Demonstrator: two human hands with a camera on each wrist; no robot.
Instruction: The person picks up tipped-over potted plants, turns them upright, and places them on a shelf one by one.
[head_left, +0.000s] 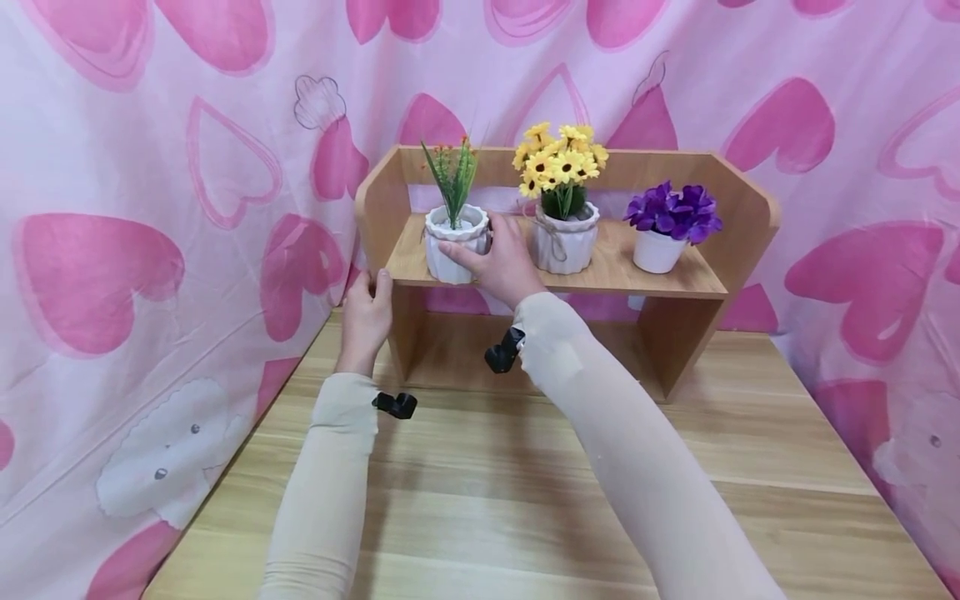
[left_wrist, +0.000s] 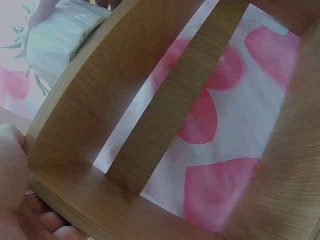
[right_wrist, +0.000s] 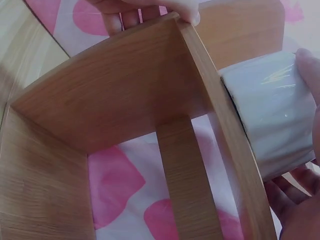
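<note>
A wooden shelf stands on the table against the curtain. My left hand grips its left side panel, thumb on the front edge and fingers on the outer face. On the shelf's left end sits a white ribbed pot with a green grassy plant. My right hand wraps around this pot from the right, with its thumb across the front. The right wrist view shows the pot between my fingers and palm. The left wrist view shows the left hand at the panel's edge and the pot above.
Two more white pots share the shelf: yellow flowers in the middle and purple flowers on the right. A pink heart-print curtain hangs behind and along both sides. The light wooden table stretches in front of the shelf.
</note>
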